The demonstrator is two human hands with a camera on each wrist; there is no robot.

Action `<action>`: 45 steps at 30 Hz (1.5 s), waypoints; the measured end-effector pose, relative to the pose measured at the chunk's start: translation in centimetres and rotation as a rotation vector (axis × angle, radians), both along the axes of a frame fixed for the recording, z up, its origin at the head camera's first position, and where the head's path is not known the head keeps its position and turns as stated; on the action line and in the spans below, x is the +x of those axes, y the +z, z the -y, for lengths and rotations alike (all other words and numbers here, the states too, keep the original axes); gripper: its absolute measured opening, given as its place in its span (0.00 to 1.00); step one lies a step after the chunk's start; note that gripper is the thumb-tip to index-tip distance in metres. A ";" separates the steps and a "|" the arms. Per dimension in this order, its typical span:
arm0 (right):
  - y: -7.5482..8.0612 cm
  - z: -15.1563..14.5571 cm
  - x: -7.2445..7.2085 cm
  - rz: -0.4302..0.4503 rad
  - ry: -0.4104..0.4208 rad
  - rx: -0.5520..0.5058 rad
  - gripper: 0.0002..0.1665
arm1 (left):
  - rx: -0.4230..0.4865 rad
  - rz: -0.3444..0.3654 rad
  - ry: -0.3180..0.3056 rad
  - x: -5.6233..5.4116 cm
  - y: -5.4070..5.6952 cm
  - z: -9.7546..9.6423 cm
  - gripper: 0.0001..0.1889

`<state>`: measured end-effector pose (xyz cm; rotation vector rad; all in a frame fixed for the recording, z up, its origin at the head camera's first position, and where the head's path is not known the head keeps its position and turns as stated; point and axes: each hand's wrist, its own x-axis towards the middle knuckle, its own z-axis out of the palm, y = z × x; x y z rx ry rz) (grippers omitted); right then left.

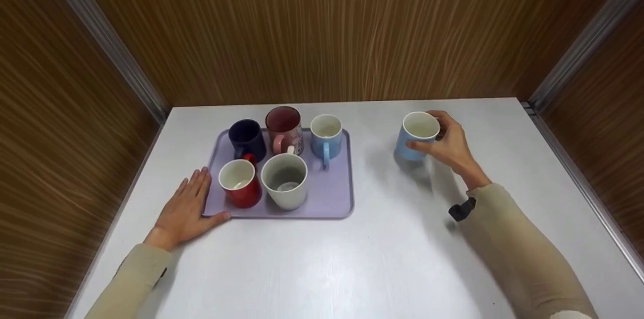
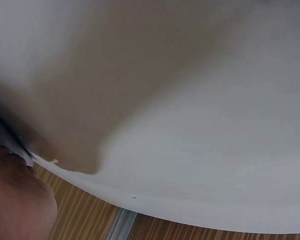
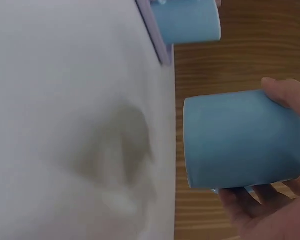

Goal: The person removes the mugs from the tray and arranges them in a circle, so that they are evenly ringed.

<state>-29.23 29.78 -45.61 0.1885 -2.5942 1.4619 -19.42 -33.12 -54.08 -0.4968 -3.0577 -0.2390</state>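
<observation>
Tray: carries five mugs
Left hand: fingers straight, touching tray
Right hand: gripping light-blue mug

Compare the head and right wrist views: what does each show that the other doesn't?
Only the head view: the left hand, the red mug, the navy mug and the white mug, plus the pale inside of the held light-blue mug.
Only the right wrist view: that mug side-on, seen against the wood panel.
Both: the right hand holding it, the tray with another light-blue mug on it, the white tabletop and the wood panel.
</observation>
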 end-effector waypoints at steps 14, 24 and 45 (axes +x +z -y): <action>-1.6 -2.4 -2.4 0.074 -0.104 -0.010 0.55 | 0.011 0.010 0.000 -0.2 0.1 0.1 0.62; -2.3 -3.1 -2.9 0.107 -0.132 -0.015 0.57 | 0.015 0.006 -0.002 -0.1 0.1 0.1 0.63; -3.0 -3.1 -3.0 0.125 -0.137 -0.004 0.57 | 0.005 0.013 0.005 0.0 0.0 0.1 0.63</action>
